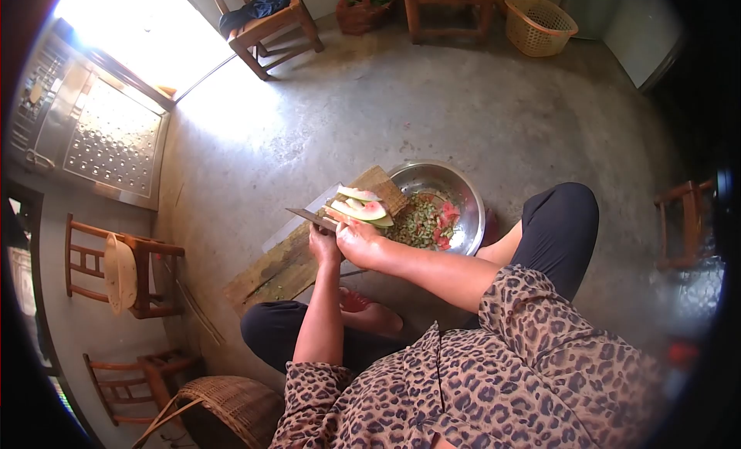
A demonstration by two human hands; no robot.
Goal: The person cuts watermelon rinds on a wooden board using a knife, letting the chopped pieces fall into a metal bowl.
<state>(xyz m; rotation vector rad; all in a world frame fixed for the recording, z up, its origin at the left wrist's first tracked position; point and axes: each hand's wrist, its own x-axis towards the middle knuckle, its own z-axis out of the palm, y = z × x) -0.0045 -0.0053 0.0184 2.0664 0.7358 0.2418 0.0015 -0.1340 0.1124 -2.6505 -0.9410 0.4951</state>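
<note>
Before me a wooden board (pixel 272 275) slants across, its far right end against the rim of a steel basin (pixel 472 198). My left hand (pixel 325 247) is closed at a dark-bladed knife (pixel 307 216), whose blade points left; the handle is hidden. Just right of it, my right hand (pixel 361 243) is closed against the near edge of several pieces of watermelon rind (pixel 361 210) lying on the board. Its fingertips are partly hidden. Chopped green rind (pixel 414 221) and red watermelon flesh (pixel 445 223) lie in the basin.
My bent knees (pixel 567 213) flank the board and basin on the concrete floor. Wooden chairs (pixel 116 271) stand along the left wall, with a wicker basket (pixel 239 403) nearby. At the back are another chair (pixel 270 24), a stool (pixel 448 9) and a yellow plastic basket (pixel 539 28).
</note>
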